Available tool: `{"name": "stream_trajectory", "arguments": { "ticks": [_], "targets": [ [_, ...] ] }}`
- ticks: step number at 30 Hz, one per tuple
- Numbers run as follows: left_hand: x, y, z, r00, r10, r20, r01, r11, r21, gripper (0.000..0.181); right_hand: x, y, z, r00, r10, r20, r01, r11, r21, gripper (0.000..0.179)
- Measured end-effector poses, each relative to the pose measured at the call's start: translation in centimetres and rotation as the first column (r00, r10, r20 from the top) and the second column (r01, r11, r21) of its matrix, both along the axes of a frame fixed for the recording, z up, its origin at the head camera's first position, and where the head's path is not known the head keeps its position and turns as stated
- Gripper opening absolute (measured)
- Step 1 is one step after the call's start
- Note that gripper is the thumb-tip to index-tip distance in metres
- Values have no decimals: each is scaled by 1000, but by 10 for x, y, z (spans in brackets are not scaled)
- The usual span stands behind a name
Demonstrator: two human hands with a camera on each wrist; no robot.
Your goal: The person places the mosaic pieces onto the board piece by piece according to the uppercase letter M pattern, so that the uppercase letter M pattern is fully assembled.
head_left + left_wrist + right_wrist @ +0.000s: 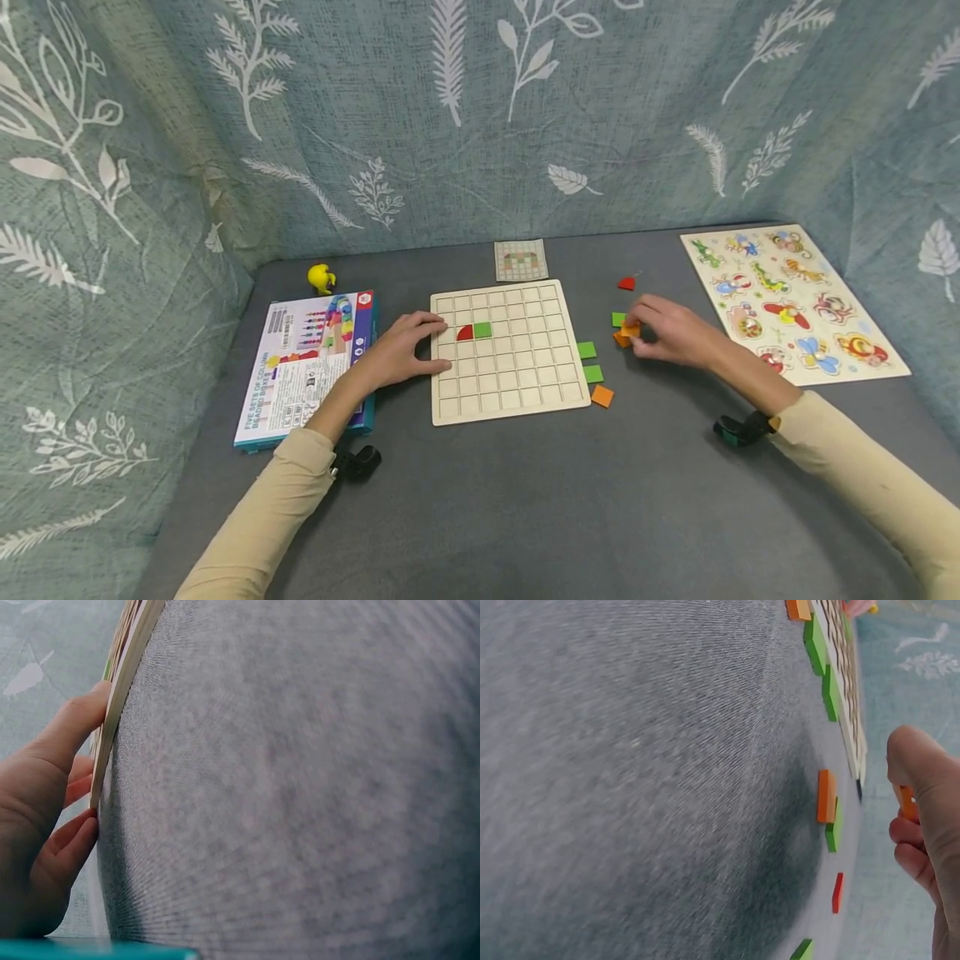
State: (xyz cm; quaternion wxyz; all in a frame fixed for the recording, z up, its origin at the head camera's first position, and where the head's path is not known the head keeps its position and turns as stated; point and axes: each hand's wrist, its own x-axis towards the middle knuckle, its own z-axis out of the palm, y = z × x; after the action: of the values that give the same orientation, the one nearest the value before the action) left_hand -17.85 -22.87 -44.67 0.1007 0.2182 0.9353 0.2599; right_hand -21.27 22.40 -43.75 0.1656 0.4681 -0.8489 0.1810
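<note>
Two pieces sit in neighbouring cells toward the left side of your grid board [517,379]: a red piece [466,333] with one curved edge, and a green square [482,330] to its right. Your left hand [405,346] touches the board's left edge, thumb and forefinger spread apart along it. Your left wrist view adds what the head view hides: the board's thickness seen edge-on, with your thumb against that edge and other fingertips at it further along.

Your right hand [671,332] pinches an orange tile [630,331] between thumb and fingers, beyond the board's right side. From the head camera it overlaps a second orange tile [621,340]; your right wrist view shows the held one raised well apart from that tile, which lies beside a green tile [618,319]. A loose red piece [626,284] lies behind these. The same wrist view catches another green piece [802,949] at its lower edge (you can't clearly pick it out from the head).

Two more green tiles [586,350] and a third orange tile [602,396] lie along the board's right edge. Only the head view gives you the printed card [521,261] behind the board and the insect picture board [795,304] at far right.
</note>
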Motion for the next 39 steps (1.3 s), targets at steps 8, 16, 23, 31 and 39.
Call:
{"name": "stream_trajectory", "arguments": {
  "ticks": [8,16,23,31,39],
  "targets": [
    [-1,2,-2,1000,-3,-2,3,1000,-4,68,-5,-12,2,999,16,-34,-14,998,56,18],
    [-1,3,-2,1000,-4,-6,4,1000,-3,68,-12,-24,-3,993,117,12,-117,993,-5,20],
    [1,3,-4,1000,1,-1,-1,1000,-15,69,-14,-42,0,985,164,44,-164,986,-5,18],
    [3,0,0,1000,12,-1,-12,1000,-7,70,-21,-69,5,975,220,14,-220,975,41,19],
    [0,0,-1,1000,11,2,-11,1000,-1,70,-24,-94,13,967,253,38,-255,963,86,14]
  ]
}}
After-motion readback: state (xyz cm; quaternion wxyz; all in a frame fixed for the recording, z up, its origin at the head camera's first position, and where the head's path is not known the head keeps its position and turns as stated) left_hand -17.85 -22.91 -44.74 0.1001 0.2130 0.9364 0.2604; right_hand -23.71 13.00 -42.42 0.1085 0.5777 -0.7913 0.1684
